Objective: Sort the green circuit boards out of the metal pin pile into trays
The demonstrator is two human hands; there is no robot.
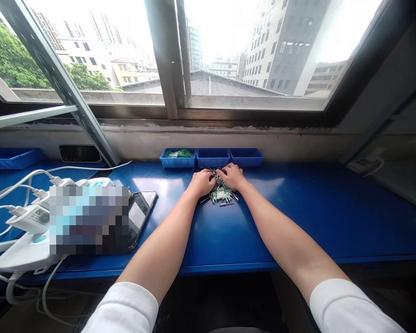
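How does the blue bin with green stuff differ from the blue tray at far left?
The blue bin shows green material inside; the blue tray shows none. The blue bin looks narrower and sits wholly in view; the blue tray looks wider and runs off the picture's edge. Both are open-topped.

Glossy, smooth blue table.

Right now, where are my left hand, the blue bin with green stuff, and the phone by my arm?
Left hand (202,183): head view, back of the hand.
Blue bin (178,162): head view, front wall.
Phone (139,212): head view, on its screen.
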